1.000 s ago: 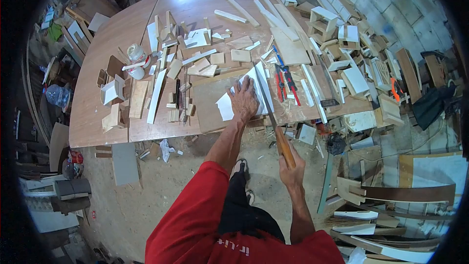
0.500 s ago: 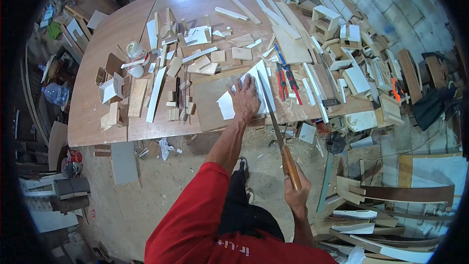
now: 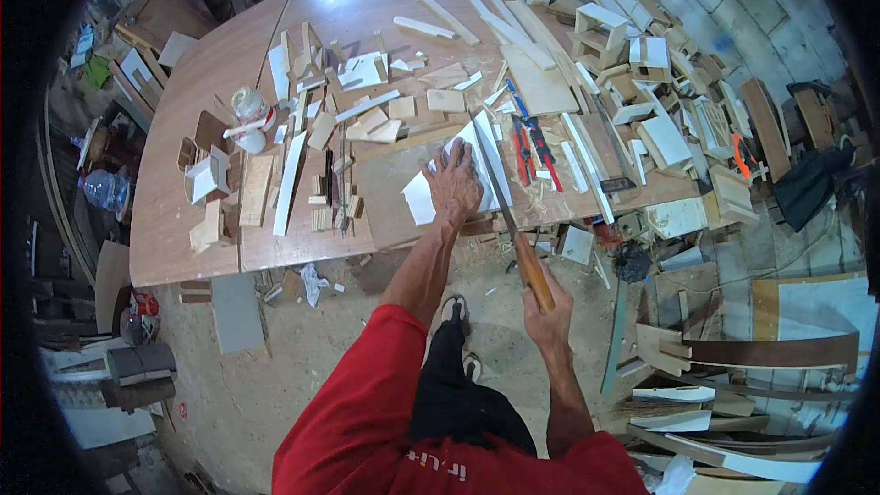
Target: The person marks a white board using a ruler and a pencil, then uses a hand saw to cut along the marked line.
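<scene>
My left hand (image 3: 455,185) lies with its fingers spread on a white board (image 3: 421,199) near the front edge of the table. My right hand (image 3: 549,304) is wrapped round the wooden handle of a saw (image 3: 532,270). The saw's long blade slants up and left across the white board, just right of my left fingers. Under the board is a flat brown panel (image 3: 380,220). Red and blue tools (image 3: 534,142) lie to the right of the blade.
Wood scraps and an open jar (image 3: 246,104) sit on the left of the table (image 3: 183,229). Long strips (image 3: 437,11) lie farther back. Small wooden boxes (image 3: 600,35) and offcuts are piled on the right. Boards are stacked on the floor at the lower right.
My right hand has pushed the saw forward and up along the board. My left hand stays on the board, and the view has shifted slightly.
</scene>
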Available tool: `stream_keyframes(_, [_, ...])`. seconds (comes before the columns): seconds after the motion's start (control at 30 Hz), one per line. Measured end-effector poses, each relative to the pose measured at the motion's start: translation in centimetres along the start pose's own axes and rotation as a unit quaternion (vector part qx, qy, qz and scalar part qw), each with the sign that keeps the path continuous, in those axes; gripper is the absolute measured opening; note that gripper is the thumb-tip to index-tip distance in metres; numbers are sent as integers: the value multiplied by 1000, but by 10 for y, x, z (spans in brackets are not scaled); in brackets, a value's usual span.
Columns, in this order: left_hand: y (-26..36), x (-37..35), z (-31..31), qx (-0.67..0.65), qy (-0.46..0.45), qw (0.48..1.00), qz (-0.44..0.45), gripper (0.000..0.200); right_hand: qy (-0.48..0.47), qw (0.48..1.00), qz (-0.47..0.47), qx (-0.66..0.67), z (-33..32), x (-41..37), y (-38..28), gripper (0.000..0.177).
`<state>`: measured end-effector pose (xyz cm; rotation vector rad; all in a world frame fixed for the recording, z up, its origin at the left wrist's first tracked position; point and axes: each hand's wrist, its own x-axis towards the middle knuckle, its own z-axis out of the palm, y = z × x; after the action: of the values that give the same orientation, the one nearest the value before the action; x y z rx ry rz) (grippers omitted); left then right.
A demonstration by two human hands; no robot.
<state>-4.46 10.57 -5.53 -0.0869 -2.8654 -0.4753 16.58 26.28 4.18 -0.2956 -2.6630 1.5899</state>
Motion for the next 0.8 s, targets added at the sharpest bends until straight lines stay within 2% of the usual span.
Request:
stream_keyframes(0.1, [0,4,4,-2,-5,1000,-8,53,5,1000,-3,3,-9,-32,11,48])
stream_keyframes(0.17, [-4,1,5,5,1,1000,-7,53,55,989,-135,-20,-14,-47,17,51])
stream_keyframes(0.2, [-3,0,1,5,-7,1000,-4,53,56,989,-132,-20,-12,-38,9,51])
stream_keyframes(0.27, [1,2,1,3,-9,1000,0,54,5,1000,15,8,-5,-4,-10,49])
stream_keyframes(0.3, [0,0,2,-3,-5,1000,1,55,4,1000,15,8,-5,-4,-6,49])
stream_keyframes(0.37, [-4,7,1,-5,3,1000,7,57,13,998,-54,-8,1,1,3,50])
stream_keyframes(0.47, [-4,1,7,-15,11,1000,-3,59,30,994,-101,-2,-21,-41,-5,50])
stream_keyframes(0.57, [0,4,3,-8,9,1000,7,60,15,999,-43,-15,-17,-20,-14,50])
stream_keyframes(0.7, [-3,3,6,10,8,1000,6,56,26,999,-34,-16,-11,-22,-3,49])
stream_keyframes(0.77, [-3,3,5,-2,8,1000,2,58,48,989,-138,-16,-24,-50,2,49])
stream_keyframes(0.8, [-3,2,0,-1,5,1000,-1,58,44,990,-136,-16,-25,-49,-2,49])
